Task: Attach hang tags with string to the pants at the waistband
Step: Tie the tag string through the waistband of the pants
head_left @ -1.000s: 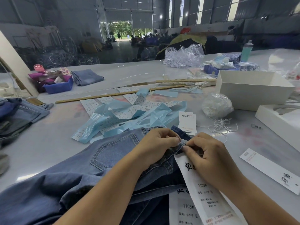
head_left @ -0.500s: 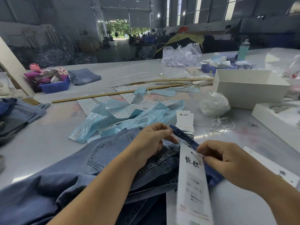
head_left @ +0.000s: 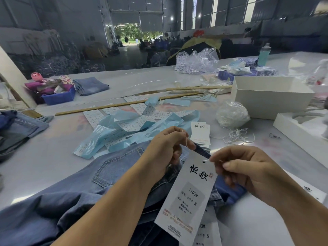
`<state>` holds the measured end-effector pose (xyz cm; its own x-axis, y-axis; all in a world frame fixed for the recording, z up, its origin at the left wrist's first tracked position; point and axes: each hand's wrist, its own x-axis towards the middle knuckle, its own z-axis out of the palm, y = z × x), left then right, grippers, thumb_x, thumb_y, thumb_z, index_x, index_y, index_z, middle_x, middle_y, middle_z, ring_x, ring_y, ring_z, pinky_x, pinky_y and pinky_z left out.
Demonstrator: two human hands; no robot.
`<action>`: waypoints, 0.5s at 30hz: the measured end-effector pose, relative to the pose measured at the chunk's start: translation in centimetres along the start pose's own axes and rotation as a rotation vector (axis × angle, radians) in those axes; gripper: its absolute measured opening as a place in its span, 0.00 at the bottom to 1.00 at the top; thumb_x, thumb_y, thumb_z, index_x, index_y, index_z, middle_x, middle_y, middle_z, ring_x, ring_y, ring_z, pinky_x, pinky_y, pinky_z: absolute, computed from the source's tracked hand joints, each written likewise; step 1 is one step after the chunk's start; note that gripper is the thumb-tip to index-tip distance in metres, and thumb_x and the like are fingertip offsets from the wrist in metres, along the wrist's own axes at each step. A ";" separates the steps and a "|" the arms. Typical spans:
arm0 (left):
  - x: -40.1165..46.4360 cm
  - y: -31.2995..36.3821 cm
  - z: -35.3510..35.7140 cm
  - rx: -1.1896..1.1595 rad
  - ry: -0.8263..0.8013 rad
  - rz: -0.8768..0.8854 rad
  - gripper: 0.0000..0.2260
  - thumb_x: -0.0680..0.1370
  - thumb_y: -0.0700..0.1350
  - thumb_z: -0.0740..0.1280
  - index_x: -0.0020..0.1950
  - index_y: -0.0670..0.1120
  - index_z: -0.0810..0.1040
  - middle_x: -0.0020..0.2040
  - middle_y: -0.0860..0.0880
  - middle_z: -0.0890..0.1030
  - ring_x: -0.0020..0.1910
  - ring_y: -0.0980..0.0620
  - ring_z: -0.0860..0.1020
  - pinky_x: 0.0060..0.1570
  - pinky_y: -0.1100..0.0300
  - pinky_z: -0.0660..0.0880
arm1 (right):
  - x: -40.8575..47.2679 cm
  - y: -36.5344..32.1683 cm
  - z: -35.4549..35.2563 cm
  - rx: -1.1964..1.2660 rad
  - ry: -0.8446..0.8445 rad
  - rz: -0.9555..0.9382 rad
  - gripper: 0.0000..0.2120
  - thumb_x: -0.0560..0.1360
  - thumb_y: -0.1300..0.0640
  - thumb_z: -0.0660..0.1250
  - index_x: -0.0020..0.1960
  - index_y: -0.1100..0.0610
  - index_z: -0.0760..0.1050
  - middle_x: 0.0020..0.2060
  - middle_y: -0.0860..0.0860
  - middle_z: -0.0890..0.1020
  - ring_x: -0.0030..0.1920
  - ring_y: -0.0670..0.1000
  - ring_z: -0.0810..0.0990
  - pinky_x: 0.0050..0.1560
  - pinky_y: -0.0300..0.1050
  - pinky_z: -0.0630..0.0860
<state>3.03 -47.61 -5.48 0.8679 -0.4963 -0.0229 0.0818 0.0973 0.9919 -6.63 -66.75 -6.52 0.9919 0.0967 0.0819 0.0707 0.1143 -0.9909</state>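
- White card is lifting clear now: the hang tag (head_left: 188, 196) you were pressing flat against the denim a second ago is hanging tilted above the pants (head_left: 74, 201), between your hands.
- Your left hand (head_left: 168, 153) is pinching the pale string (head_left: 186, 142) up near the waistband (head_left: 202, 150), fingers curled round it.
- Your right hand (head_left: 248, 174) is pinching the string end right at the tag's punched hole, thumb and forefinger pressed together.
- That is telling me the string is already through the tag and, seemingly, through the waistband; you are probably drawing it taut, with the fastening not yet closed. Whether it passes a belt loop I cannot tell.
- Counting: one pair of pants is lying under your arms on the table (head_left: 53, 157), waistband toward the far side.
- One tag is in hand, and at least one more is lying beneath it.
- One small stack of spare tags (head_left: 200, 134) is sitting just beyond your left hand.
- One loose tangle of strings (head_left: 237, 136) is lying beside that stack.
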 end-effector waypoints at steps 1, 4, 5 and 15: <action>0.0 -0.1 0.1 -0.002 0.001 0.013 0.07 0.79 0.37 0.60 0.43 0.45 0.73 0.35 0.47 0.81 0.25 0.54 0.64 0.23 0.64 0.61 | 0.0 -0.1 0.0 0.067 -0.020 0.012 0.13 0.66 0.69 0.64 0.45 0.62 0.84 0.35 0.60 0.81 0.28 0.51 0.75 0.26 0.40 0.73; -0.1 -0.5 0.2 0.004 0.023 0.033 0.07 0.79 0.36 0.62 0.42 0.45 0.74 0.30 0.50 0.74 0.24 0.55 0.63 0.22 0.65 0.61 | 0.2 0.1 0.1 0.110 -0.019 -0.001 0.13 0.66 0.71 0.70 0.48 0.62 0.84 0.40 0.62 0.83 0.30 0.51 0.79 0.29 0.42 0.76; -0.1 -0.7 0.3 0.010 0.025 0.040 0.07 0.79 0.36 0.62 0.42 0.44 0.74 0.29 0.51 0.72 0.24 0.55 0.62 0.22 0.64 0.61 | 0.2 0.2 0.3 0.110 -0.007 -0.006 0.12 0.67 0.69 0.68 0.47 0.61 0.84 0.40 0.63 0.83 0.30 0.52 0.80 0.29 0.42 0.77; -0.9 -1.3 0.7 0.099 -0.076 0.126 0.08 0.80 0.35 0.62 0.43 0.43 0.76 0.23 0.56 0.72 0.22 0.61 0.66 0.24 0.70 0.64 | 1.3 0.6 2.2 0.189 0.016 0.015 0.13 0.68 0.73 0.66 0.49 0.66 0.83 0.48 0.67 0.83 0.42 0.59 0.85 0.37 0.44 0.82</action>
<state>1.77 -47.92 -6.63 0.8285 -0.5495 0.1078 -0.0770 0.0788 0.9939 -5.49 -64.39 -6.81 0.9944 0.0837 0.0642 0.0366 0.2973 -0.9541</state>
